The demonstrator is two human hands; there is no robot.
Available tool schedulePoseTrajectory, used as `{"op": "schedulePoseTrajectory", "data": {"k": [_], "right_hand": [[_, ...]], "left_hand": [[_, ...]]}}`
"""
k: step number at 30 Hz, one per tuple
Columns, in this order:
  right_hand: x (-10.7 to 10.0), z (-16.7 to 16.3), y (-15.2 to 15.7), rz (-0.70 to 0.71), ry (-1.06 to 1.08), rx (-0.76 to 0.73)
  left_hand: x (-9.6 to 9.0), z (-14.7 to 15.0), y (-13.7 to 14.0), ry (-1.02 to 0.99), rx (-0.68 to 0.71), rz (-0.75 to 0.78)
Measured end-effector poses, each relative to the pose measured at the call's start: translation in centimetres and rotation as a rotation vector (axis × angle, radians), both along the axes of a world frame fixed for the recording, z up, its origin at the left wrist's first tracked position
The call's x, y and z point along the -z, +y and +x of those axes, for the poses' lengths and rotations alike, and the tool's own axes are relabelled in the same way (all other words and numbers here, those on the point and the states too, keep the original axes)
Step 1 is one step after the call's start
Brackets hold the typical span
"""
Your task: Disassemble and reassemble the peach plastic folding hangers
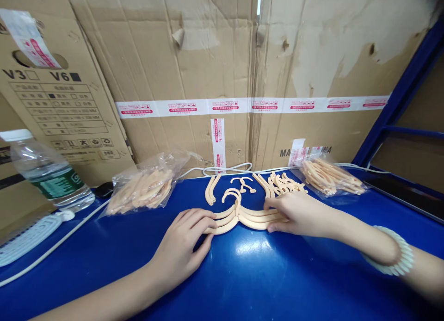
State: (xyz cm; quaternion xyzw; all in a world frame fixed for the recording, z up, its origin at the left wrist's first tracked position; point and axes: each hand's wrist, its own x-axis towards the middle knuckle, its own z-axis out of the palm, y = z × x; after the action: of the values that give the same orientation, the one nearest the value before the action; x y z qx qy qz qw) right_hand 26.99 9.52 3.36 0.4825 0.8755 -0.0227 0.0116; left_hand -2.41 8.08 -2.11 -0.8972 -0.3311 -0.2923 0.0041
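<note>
Several beige clothes hangers lie stacked in front of me on the blue table, their hooks pointing away. My left hand is closed around the left ends of the stack. At the right ends, my right hand grips with thumb and fingers; a pale beaded bracelet circles that wrist. Just behind the hangers are two loose hook pieces. Curved arm pieces lie to the left of the hooks, and more arm pieces to the right.
A clear bag of beige parts lies left, another bag right. A water bottle stands far left near a white cable. Cardboard walls the back. A dark flat device lies at right.
</note>
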Motion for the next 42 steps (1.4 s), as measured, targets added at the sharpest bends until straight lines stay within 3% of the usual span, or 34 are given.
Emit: {"op": "schedulePoseTrajectory", "data": {"k": [6,11,15,42], "right_hand": [[0.0,0.5,0.3,-0.021,0.054,-0.013],[-0.2,1.5,0.7,0.135,0.101,-0.013],[-0.1,2.1,1.2,0.177,0.093,0.031],[0.7,2.0,1.6,0.161,0.040,0.039]], "left_hand": [[0.1,0.0,0.1,-0.033,0.008,0.009],[0.0,0.1,-0.1,-0.065,0.027,0.015],[0.0,0.0,-0.2,-0.092,0.022,0.007],[-0.1,-0.2,0.2,-0.166,-0.066,-0.140]]}}
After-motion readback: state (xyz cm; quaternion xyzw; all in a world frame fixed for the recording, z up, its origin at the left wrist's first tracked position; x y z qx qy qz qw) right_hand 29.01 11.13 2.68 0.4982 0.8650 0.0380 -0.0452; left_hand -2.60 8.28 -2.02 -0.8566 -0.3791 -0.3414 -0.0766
